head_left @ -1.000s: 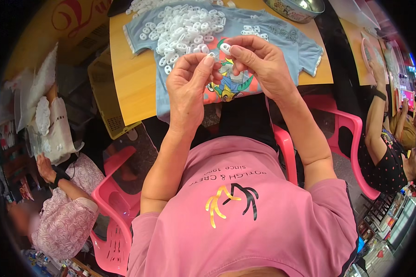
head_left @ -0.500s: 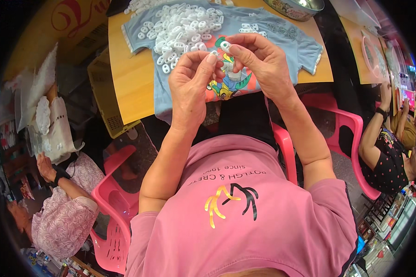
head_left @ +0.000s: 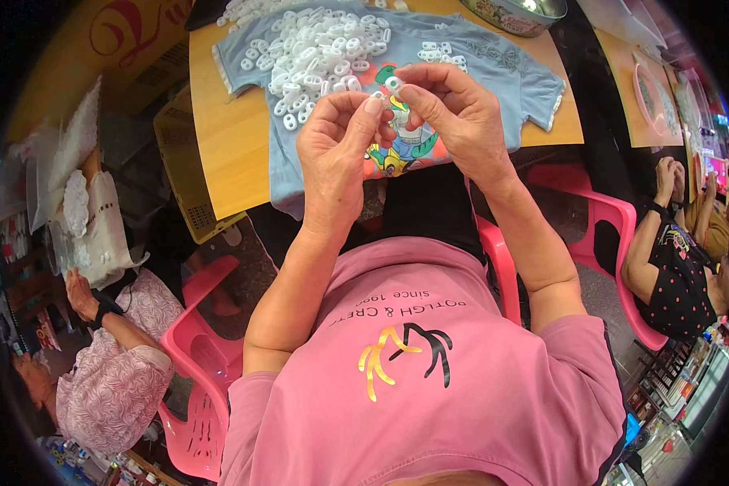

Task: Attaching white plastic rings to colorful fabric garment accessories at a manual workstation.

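Over the near part of a blue T-shirt (head_left: 287, 174) with a cartoon print, my two hands are raised close together. Between the thumb and finger of my right hand (head_left: 462, 117) is a small white oval plastic piece (head_left: 394, 83) with a hole showing. My left hand (head_left: 336, 150) is closed in a pinch just beside it, with a small bit of white plastic (head_left: 377, 95) at its fingertips, mostly hidden. Beyond my left hand, a large heap of white two-holed plastic pieces (head_left: 328, 49) lies on the shirt. A smaller group of white pieces (head_left: 441, 53) sits past my right hand.
The shirt lies on a yellow wooden table (head_left: 227, 154). A round metal tin (head_left: 518, 16) stands at the far right. Pink plastic chairs (head_left: 616, 235) are on both sides, a yellow crate (head_left: 186, 162) is at the left, and other people work left and right.
The white piece in my right hand has turned slightly, its hole now facing up more. Both hands stay almost in place. The person at the right has brought their hands together.
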Demonstrator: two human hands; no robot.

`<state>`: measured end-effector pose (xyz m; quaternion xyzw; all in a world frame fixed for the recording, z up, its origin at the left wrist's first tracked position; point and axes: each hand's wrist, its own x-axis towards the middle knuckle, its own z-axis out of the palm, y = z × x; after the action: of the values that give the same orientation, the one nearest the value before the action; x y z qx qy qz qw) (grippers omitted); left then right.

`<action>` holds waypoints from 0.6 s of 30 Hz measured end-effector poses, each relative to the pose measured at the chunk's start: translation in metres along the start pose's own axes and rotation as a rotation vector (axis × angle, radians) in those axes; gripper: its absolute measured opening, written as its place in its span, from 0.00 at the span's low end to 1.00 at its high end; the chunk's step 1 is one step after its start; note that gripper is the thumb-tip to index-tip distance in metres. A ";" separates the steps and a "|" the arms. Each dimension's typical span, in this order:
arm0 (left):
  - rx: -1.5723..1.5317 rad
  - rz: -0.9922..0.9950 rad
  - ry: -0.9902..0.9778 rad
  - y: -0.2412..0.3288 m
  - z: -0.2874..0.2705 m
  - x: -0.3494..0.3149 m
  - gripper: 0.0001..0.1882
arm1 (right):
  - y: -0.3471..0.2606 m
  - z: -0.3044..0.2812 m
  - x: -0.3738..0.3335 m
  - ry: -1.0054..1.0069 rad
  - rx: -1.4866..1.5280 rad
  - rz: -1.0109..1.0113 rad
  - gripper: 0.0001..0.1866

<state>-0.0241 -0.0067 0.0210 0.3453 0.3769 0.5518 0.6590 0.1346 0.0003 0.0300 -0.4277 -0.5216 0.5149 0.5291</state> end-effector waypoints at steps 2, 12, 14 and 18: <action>-0.014 0.000 0.003 -0.001 0.000 0.000 0.09 | -0.001 0.001 -0.001 0.002 -0.030 -0.015 0.13; -0.089 -0.006 0.037 -0.002 0.007 -0.002 0.08 | 0.004 0.010 -0.006 0.062 -0.128 -0.129 0.11; -0.095 0.000 0.040 -0.005 0.006 -0.003 0.08 | 0.002 0.012 -0.008 0.071 -0.122 -0.121 0.11; -0.104 0.004 0.049 -0.005 0.008 -0.005 0.08 | 0.001 0.013 -0.010 0.079 -0.108 -0.095 0.10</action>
<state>-0.0150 -0.0130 0.0210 0.2979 0.3629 0.5803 0.6654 0.1223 -0.0106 0.0289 -0.4505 -0.5471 0.4429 0.5492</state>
